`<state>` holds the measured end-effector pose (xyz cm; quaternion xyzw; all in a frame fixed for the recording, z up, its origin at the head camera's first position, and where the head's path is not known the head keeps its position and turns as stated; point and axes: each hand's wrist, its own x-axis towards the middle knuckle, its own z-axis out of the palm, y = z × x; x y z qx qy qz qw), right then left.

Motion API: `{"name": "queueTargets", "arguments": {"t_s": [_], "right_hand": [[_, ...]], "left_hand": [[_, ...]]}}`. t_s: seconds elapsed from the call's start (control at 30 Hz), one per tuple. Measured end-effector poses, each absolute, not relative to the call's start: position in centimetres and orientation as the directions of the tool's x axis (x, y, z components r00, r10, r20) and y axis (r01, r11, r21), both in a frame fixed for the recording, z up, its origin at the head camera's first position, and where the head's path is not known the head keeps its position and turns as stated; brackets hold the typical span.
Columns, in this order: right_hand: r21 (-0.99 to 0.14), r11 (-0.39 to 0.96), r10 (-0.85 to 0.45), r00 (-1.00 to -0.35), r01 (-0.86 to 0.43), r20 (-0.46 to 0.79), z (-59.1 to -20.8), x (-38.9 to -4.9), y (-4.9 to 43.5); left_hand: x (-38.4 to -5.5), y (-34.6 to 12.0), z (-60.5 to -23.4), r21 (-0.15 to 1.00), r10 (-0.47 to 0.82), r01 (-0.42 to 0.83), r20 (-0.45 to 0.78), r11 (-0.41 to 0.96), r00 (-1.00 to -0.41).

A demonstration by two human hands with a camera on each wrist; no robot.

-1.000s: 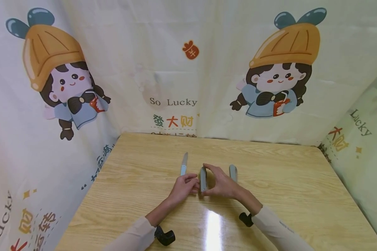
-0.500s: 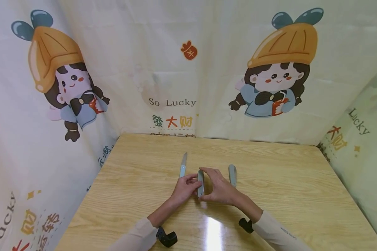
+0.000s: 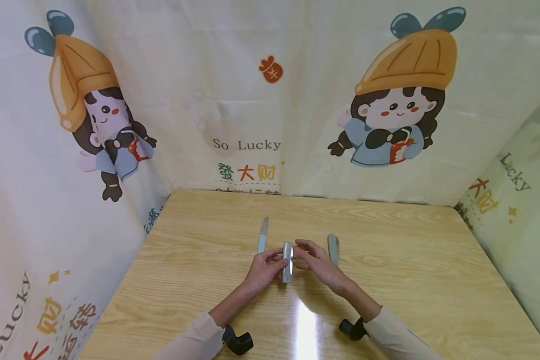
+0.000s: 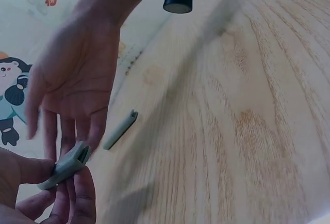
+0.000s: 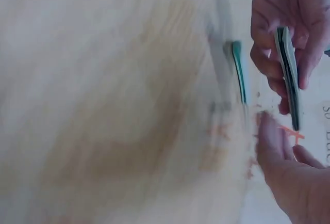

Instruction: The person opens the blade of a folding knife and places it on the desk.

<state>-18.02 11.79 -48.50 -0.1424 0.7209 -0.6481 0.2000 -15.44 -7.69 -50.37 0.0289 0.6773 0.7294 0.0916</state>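
My left hand (image 3: 264, 270) pinches a folding knife (image 3: 287, 262) between thumb and fingers above the table. Its grey-green handle stands roughly upright in the head view, with a bright sliver along the right side. The left wrist view shows the handle's slot (image 4: 82, 154); whether the blade is out at all I cannot tell. My right hand (image 3: 319, 265) is just right of the knife, fingers extended beside it. In the right wrist view the right hand (image 5: 291, 167) is apart from the knife (image 5: 289, 77), holding nothing.
An unfolded knife (image 3: 263, 235) with a pale blue handle lies left of the hands, blade pointing away. Right of them lies a folded grey-green knife (image 3: 333, 249). Printed curtains (image 3: 315, 110) enclose the wooden table (image 3: 409, 260) at the back and sides.
My left hand has taken hold of the folding knife, which the right hand gripped by its ends. The right hand has let go and drawn slightly right.
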Motion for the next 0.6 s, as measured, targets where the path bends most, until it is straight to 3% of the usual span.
{"name": "queueTargets", "arguments": {"t_s": [0.17,0.6], "right_hand": [[-0.974,-0.061,-0.408,-0.896,0.217,-0.174,-48.8,-18.1,11.8],[-0.962,-0.035,-0.410,-0.881,0.272,-0.235,-50.2,-17.7,11.9]], "left_hand": [[-15.3,-7.7,-50.5,0.994,0.191,-0.098,-0.087,-0.049,-0.978],[-15.0,-7.6,-50.6,0.987,0.203,-0.145,-0.128,-0.067,-0.971]]}}
